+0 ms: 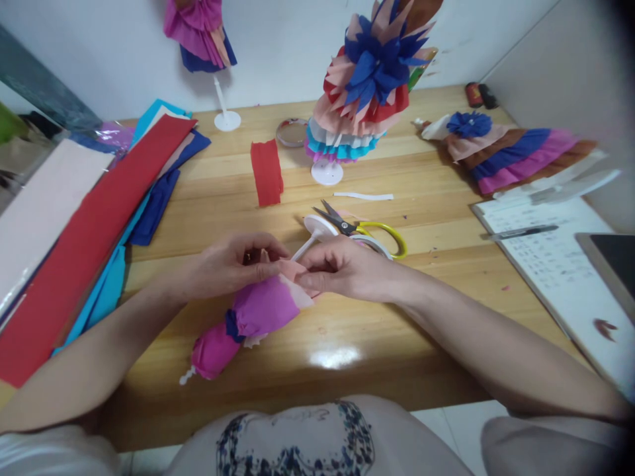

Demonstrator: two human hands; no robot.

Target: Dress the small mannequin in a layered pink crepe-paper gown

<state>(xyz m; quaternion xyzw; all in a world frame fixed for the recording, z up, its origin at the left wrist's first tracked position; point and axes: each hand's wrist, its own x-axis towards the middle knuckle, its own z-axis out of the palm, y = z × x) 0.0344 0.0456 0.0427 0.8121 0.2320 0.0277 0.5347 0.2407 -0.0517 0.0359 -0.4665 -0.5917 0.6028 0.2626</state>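
Before me a small dress form (268,307) lies tilted, its thin white knobbed end towards me and its round white base (320,226) pointing away. Magenta and pink crepe paper covers it, with a dark blue band at its waist. My left hand (238,264) pinches a strip of peach crepe paper (292,270) at the lower hem of the form. On the other side of the white pole, my right hand (342,271) grips the same peach strip between thumb and fingers. Just beyond my right hand are yellow-handled scissors (381,235), blades apart, and a tape roll (371,246) partly hidden by that hand.
Coloured crepe paper sheets (99,244) are piled on the left. Ruffled dress forms stand behind, one with a blue flower (380,59); another dress (526,149) lies at the right. A red paper piece (266,173), a white strip (363,196) and a notebook with a pen (523,232) surround my hands.
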